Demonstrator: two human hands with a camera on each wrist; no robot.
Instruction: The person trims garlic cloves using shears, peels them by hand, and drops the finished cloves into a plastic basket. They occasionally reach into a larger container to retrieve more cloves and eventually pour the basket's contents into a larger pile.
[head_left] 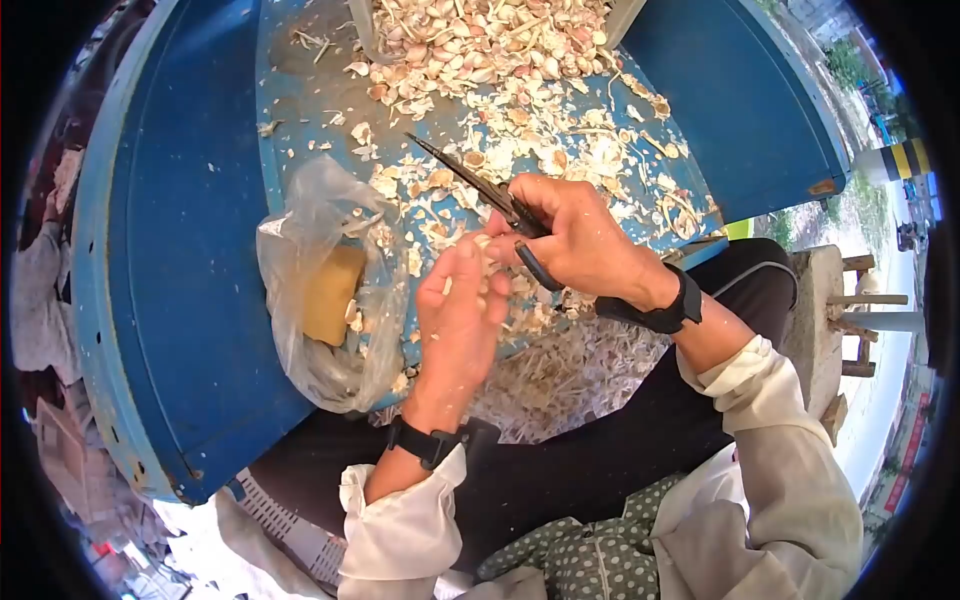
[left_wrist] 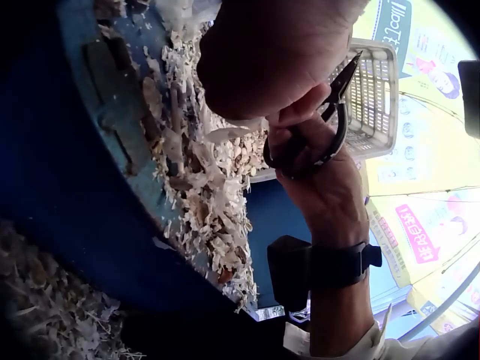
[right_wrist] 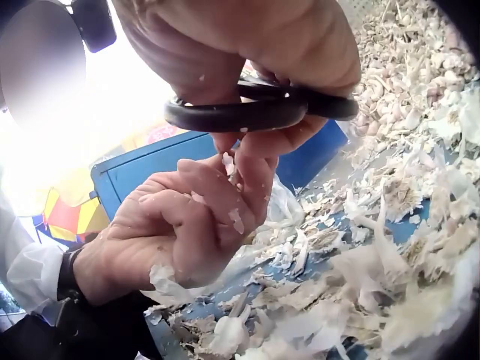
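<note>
My right hand (head_left: 590,240) grips black-handled scissors (head_left: 468,174), fingers through the loops, with the dark blades pointing up and left, away from the hands. Curled fingers of my left hand (head_left: 458,310) hold a pale garlic clove (head_left: 484,241) right at the right fingertips. In the right wrist view, the scissors' loop (right_wrist: 236,116) hangs over the left hand (right_wrist: 199,217), and bits of garlic skin (right_wrist: 237,220) cling to its fingers. The left wrist view shows the scissors (left_wrist: 343,127) beyond the near hand, which hides the clove there.
A heap of garlic cloves (head_left: 480,45) lies at the far side of the blue tray (head_left: 190,250), beside a pale basket (left_wrist: 386,97). Loose skins (head_left: 590,150) cover the tray's middle. A clear plastic bag (head_left: 290,235) with a tan block (head_left: 333,295) sits left. Skins (head_left: 590,380) litter the ground.
</note>
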